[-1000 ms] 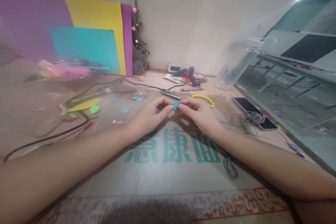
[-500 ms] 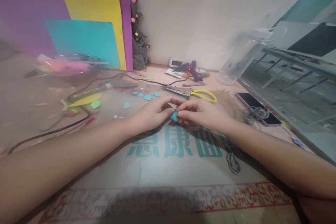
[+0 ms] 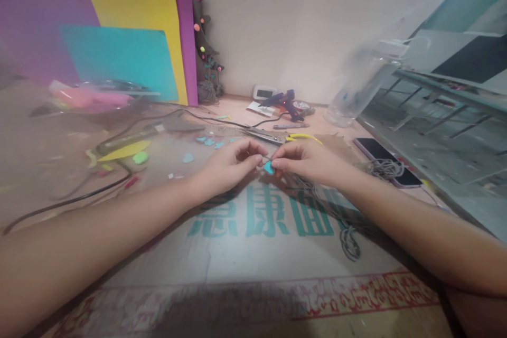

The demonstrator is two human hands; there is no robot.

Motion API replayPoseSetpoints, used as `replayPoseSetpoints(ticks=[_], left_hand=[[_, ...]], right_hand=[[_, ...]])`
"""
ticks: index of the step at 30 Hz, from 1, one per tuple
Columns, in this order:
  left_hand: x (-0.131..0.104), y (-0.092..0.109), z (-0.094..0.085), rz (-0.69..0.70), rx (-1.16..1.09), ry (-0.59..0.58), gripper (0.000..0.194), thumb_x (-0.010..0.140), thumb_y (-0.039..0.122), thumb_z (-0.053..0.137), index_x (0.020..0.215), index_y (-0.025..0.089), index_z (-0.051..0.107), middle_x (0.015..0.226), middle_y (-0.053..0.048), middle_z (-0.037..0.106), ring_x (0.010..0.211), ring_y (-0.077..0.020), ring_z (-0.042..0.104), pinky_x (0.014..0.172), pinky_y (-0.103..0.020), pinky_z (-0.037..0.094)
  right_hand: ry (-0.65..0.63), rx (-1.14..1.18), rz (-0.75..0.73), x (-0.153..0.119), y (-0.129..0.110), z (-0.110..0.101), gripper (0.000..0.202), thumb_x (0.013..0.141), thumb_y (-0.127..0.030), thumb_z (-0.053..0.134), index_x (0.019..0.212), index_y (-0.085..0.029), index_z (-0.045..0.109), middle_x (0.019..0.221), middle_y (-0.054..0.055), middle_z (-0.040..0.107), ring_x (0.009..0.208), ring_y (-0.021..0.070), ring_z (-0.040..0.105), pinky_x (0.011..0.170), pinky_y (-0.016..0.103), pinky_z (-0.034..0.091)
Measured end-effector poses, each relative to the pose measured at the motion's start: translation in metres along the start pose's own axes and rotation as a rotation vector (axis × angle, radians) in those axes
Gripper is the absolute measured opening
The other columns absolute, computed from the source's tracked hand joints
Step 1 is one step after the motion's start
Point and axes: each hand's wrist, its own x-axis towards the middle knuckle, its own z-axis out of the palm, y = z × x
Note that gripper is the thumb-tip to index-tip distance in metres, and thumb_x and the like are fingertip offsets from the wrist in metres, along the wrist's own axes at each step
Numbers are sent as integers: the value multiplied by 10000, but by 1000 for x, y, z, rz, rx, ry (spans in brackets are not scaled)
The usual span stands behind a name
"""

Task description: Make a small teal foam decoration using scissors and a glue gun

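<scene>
A small turquoise piece point(image 3: 269, 167) is between the fingertips of both hands, above the printed sheet point(image 3: 237, 259). My right hand point(image 3: 303, 161) pinches it at its right side. A thin grey cord runs from the piece to my left hand point(image 3: 237, 163), whose thumb and forefinger are pinched on it. More grey cord point(image 3: 350, 243) trails from under my right hand to a loose coil on the sheet. Several turquoise cutouts point(image 3: 219, 145) lie behind my left hand. Yellow-handled scissors point(image 3: 273, 138) lie just beyond both hands.
Behind are a glue gun point(image 3: 288, 104), a white device point(image 3: 264, 92) and coloured sheets point(image 3: 122, 58). A clear bottle point(image 3: 364, 84) and a phone point(image 3: 388, 161) are at the right. A black cable point(image 3: 99, 188) crosses the left, near a yellow piece point(image 3: 125, 151).
The turquoise piece has come up slightly and to the right. My hands are a little farther apart, showing the cord between them. The view has shifted slightly.
</scene>
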Motion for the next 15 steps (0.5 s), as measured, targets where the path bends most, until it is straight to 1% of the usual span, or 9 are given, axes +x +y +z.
replayPoseSetpoints(ticks=[4,7,9,12,15], left_hand=[[-1,3,0,20,95,34,223,905,318,546,1019,150,637,943,-48,677,860,-174,607,770,-303,467],[-2,5,0,3,168,45,218,912,321,531,992,158,651,944,-44,689,870,-180,615,776,-305,466],[-2,7,0,-11,195,54,212,910,325,531,962,162,656,924,-39,692,856,-181,617,761,-300,465],[-4,9,-1,-22,221,52,217,909,340,527,901,165,656,877,-33,689,825,-179,613,736,-292,458],[-4,10,-1,-23,227,39,224,909,345,524,881,168,658,851,-27,689,801,-172,607,721,-287,452]], right_hand=[[44,5,-10,2,1,-1,156,835,-339,649,810,-193,698,686,-7,708,504,88,571,485,219,436],[106,-36,-27,1,0,-2,159,835,-325,649,797,-181,704,666,-10,696,463,62,502,441,206,363],[132,-45,-39,1,0,-2,165,837,-326,644,797,-179,707,662,-11,691,450,57,475,429,209,336],[149,-53,-59,1,1,-2,177,836,-342,643,813,-180,711,666,-9,690,461,65,484,441,216,343],[165,-52,-53,2,2,-1,171,830,-337,645,813,-179,707,660,-10,685,472,71,497,464,222,367]])
